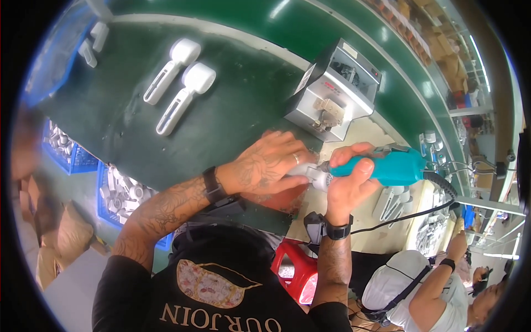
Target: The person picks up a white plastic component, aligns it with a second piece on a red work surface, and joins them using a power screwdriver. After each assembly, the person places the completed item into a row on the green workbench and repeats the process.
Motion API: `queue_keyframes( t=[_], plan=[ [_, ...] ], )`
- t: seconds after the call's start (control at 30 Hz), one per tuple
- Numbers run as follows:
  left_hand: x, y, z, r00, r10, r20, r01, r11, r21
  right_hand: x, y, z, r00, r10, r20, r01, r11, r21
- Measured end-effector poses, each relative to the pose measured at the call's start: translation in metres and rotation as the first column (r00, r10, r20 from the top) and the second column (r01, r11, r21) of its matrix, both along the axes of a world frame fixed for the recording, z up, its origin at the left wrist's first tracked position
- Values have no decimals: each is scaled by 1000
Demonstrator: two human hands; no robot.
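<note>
Workshop tabletop [238,88], green, bears two white round-headed handles [199,78] left of one silver machine [315,99], below which the left hand [270,166] grips one white part [319,180], the right hand [345,193] one teal driver [401,167].

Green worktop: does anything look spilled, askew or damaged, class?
Nothing stands out: two white devices lie roughly parallel; the left hand holds a white part, the right hand a teal power tool. No spill shows.
</note>
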State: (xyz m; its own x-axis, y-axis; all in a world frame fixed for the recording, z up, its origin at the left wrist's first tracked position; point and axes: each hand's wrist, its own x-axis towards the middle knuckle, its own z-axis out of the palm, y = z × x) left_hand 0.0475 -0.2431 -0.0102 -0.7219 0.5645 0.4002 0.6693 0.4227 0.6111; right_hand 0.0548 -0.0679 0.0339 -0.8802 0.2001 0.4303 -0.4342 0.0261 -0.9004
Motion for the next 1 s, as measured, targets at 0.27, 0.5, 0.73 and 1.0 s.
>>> queue_keyframes(
  t=[0.27, 0.5, 0.73, 1.0],
  plan=[
    [0, 1, 2, 1000, -13, -26, 11, 999, -43, 0, -4, -3, 999, 29, 29, -28, 999, -16],
    [2, -1, -2, 998, 4, -59, -4, 1000, 6, 3, -7, 1, 996, -18, 82, 18, 1000, 10],
    [3, -4, 3, 999, -13, -43, 13, 1000, 6, -44, -20, 35, 989, -101, -109, 120, 974, 193],
    [3, -4, 0, 998, -17, -61, 18, 1000, 24, -71, -24, 14, 995, -51, -84, 61, 990, 127]
  ],
)
